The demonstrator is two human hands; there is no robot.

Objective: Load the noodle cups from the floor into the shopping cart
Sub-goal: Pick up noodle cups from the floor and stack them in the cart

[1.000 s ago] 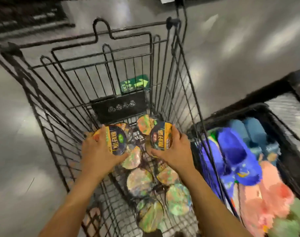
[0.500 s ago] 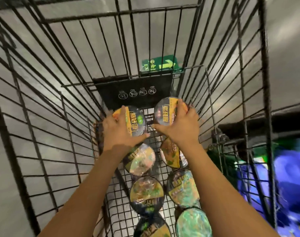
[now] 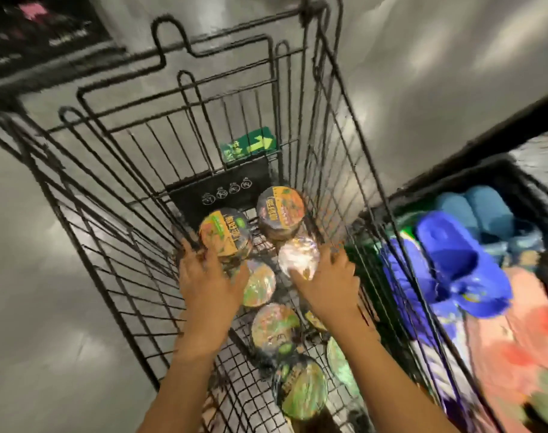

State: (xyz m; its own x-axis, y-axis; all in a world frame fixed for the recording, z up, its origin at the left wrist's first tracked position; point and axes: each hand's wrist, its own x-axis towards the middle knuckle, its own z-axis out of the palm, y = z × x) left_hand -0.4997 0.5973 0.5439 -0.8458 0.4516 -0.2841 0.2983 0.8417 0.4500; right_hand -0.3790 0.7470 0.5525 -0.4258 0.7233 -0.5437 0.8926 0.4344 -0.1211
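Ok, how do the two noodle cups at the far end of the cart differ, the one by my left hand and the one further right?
The left noodle cup lies against the fingers of the left hand; the right noodle cup touches no hand. The left noodle cup sits nearer you; the right noodle cup is further off. Both have dark lids with an orange band.

Walls of the cart (image 3: 125, 260) hem both sides; noodle cups (image 3: 275, 328) crowd its bottom.

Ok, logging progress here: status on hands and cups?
Left hand on yellow-lidded cup, grip blurred. Right hand open, thumb on shiny-lidded cup. Other cups in cart. Nothing blocking.
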